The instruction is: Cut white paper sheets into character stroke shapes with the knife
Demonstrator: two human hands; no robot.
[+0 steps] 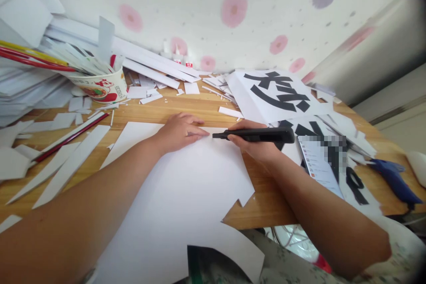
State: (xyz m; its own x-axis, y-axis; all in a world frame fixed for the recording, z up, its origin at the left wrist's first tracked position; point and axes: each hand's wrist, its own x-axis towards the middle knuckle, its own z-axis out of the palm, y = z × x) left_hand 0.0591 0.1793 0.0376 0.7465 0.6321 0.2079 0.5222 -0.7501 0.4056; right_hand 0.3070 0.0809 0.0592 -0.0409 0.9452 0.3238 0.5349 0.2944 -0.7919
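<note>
A large white sheet of board [186, 182] lies across the wooden table and hangs over its front edge toward me. Its right side has a cut, notched outline. My left hand [178, 132] rests on the far part of the board, fingers stretched out to the right and holding nothing. Between its fingers and thumb, my right hand [254, 142] grips a black utility knife [262, 135]. The knife lies nearly level, its tip pointing left, close to my left fingertips near the board's far edge. Whether the blade touches the board I cannot tell.
At the left stand a paper cup [101, 88] of strips and piled white offcuts [20, 84]. A dark red pencil-like stick [71, 137] lies nearby. Sheets with black characters [279, 93], a phone [317, 164] and a blue glue gun [396, 182] are right. Small bottles [178, 55] stand behind.
</note>
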